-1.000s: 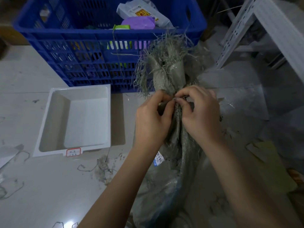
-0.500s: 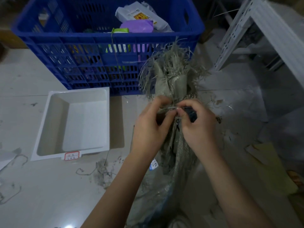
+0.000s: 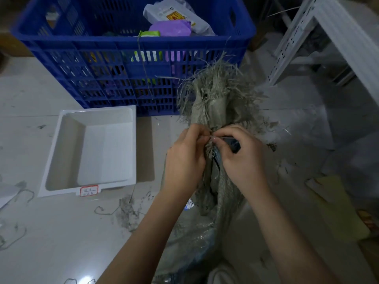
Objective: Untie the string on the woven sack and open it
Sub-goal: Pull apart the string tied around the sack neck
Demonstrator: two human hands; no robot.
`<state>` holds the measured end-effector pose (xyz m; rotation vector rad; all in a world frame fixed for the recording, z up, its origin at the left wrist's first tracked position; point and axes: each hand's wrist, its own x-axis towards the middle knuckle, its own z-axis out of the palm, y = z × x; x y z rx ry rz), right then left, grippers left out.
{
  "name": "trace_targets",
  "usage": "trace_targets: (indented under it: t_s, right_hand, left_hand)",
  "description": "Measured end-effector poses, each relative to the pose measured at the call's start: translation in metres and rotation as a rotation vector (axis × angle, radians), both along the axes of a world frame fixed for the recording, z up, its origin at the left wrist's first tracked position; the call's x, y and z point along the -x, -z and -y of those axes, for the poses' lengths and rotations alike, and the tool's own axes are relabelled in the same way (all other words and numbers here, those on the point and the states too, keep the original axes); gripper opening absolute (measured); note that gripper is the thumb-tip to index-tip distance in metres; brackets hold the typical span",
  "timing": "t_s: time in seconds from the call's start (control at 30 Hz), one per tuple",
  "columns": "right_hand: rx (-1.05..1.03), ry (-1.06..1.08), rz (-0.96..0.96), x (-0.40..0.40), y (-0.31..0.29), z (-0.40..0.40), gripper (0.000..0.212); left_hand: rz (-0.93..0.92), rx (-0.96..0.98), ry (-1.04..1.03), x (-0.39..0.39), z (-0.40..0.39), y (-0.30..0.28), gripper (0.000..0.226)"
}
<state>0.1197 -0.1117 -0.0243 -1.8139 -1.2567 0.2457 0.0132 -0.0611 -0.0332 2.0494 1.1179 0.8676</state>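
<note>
While your two hands meet at the gathered neck of the grey-green woven plastic sack (image 3: pixel 217 181), very little separates this moment from half a second ago: both hands sit at the same spot on the neck, and the frayed top of the sack fans out above them as before. Your left hand (image 3: pixel 184 158) is curled with its fingertips pressed together on the thin pale string (image 3: pixel 209 137) at the tie. Your right hand (image 3: pixel 244 160) pinches the same string from the other side, thumb and forefinger closed on it, so the two pinches almost touch. A small dark blue object (image 3: pixel 233 143) shows under your right fingers, a little more of it than in the earlier picture; what it is cannot be told. The string is still wound round the neck and the sack is still closed.

The sack stands on the pale floor (image 3: pixel 61 232) between your forearms, its frayed mouth just in front of the blue slatted plastic crate (image 3: pixel 131 64) with packets inside. To the left, the white rectangular plastic tray (image 3: pixel 67 124) with a red-bordered label lies well apart from the sack, where it lay earlier. Loose grey threads (image 3: pixel 127 212) lie on the floor near your left forearm.
</note>
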Motion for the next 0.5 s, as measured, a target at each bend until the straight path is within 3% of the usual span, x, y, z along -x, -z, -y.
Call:
trace_targets:
  t_s: [0.2,0.37,0.5]
  right_hand:
    - [0.005,0.134,-0.283,0.0007,0.0103,0.0064,0.016]
    - [-0.013,0.146,-0.356,-0.0014,0.0112,0.0101,0.032]
    - [-0.023,0.133,-0.438,-0.0003,0.0109,0.0092,0.024]
  left_hand:
    - [0.274,0.375,-0.003,0.0086,-0.0070,0.0011,0.028]
    - [0.337,0.448,0.018,0.0081,-0.0052,0.0016,0.026]
    - [0.393,0.468,-0.005,0.0092,-0.0059,0.0018,0.023]
